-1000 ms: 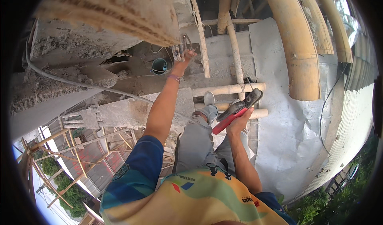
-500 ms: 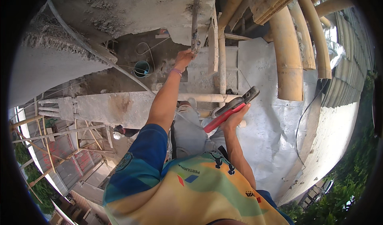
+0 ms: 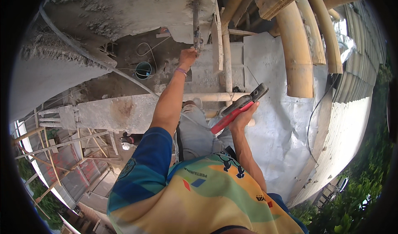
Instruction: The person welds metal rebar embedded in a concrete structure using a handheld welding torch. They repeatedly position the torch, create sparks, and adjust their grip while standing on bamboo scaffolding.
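Note:
My left hand [image 3: 187,58] reaches up and grips the lower end of a thin vertical steel rod [image 3: 196,16] that runs down past a rough concrete slab [image 3: 137,10]. A purple band sits on that wrist. My right hand [image 3: 242,116] is held lower, near my knee, and is closed around red-handled pliers [image 3: 238,107] whose dark jaws point up and right. My legs in grey trousers [image 3: 197,132] stand over a bamboo pole [image 3: 207,97].
Thick bamboo poles [image 3: 296,47] curve at the upper right beside a grey tarpaulin [image 3: 273,122]. A blue bucket [image 3: 143,70] and wire loops lie on the concrete below. A concrete beam [image 3: 107,109] and wooden scaffolding [image 3: 62,151] are at left. Green foliage lies far below at right.
The view has tilted and shifted, so the slab and rod now sit higher and more central. My left hand stays on the rod; my right hand still holds the pliers at about the same spot.

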`<state>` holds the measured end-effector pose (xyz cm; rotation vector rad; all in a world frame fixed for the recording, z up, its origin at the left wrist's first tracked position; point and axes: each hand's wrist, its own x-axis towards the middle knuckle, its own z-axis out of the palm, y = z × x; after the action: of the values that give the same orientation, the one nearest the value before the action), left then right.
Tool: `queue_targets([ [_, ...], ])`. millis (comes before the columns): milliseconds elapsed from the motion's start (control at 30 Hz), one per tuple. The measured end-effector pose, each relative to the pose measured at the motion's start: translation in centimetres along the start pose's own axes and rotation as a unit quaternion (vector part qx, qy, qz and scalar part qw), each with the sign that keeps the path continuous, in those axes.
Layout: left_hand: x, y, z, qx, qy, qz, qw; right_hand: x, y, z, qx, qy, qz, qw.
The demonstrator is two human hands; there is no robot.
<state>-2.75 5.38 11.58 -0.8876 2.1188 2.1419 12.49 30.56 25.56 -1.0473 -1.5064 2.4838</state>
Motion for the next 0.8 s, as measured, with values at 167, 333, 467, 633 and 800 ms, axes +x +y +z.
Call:
queue_targets([
  [167, 0.4, -0.1, 0.0, 0.034, -0.015, -0.032, 0.999, -0.1, -0.2, 0.2, -0.009, -0.006, 0.020, 1.000],
  [333, 1.1, -0.7, -0.1, 0.081, -0.010, -0.012, 0.997, -0.2, -0.5, -0.2, -0.018, -0.035, 0.049, 0.998],
  [467, 0.9, -1.1, 0.2, 0.021, 0.022, -0.022, 0.999, 0.2, -0.4, -0.1, -0.023, -0.014, 0.023, 0.999],
  [633, 1.2, -1.4, 0.1, 0.051, 0.007, -0.022, 0.998, -0.2, -0.7, 0.4, -0.036, 0.013, 0.006, 0.999],
  [800, 1.9, -2.1, -0.5, 0.136, 0.021, 0.007, 0.990, -0.8, -1.4, 0.7, -0.044, -0.005, 0.011, 0.999],
])
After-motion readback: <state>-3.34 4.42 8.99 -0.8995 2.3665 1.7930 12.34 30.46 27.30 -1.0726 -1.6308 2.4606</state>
